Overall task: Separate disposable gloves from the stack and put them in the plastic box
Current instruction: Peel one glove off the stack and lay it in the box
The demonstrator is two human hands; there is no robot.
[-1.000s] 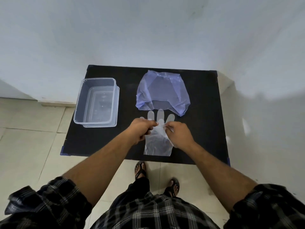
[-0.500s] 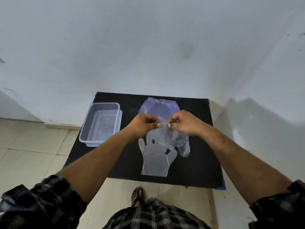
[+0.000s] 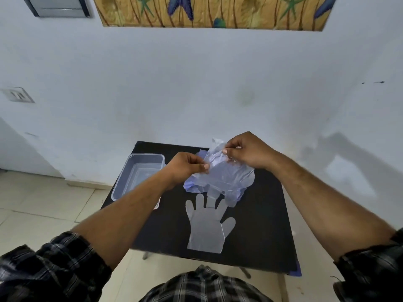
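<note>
A black table [image 3: 261, 214] is set against a pale wall [image 3: 196, 83]; a picture [image 3: 213, 12] is hung above, and the floor [image 3: 43, 203] is tiled.

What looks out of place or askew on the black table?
Little stands out. The crumpled bluish plastic bag lies rumpled at the table's far side, partly behind the lifted thin clear glove that the left hand and right hand pinch. The flat glove stack lies neat; the clear plastic box looks empty.
</note>
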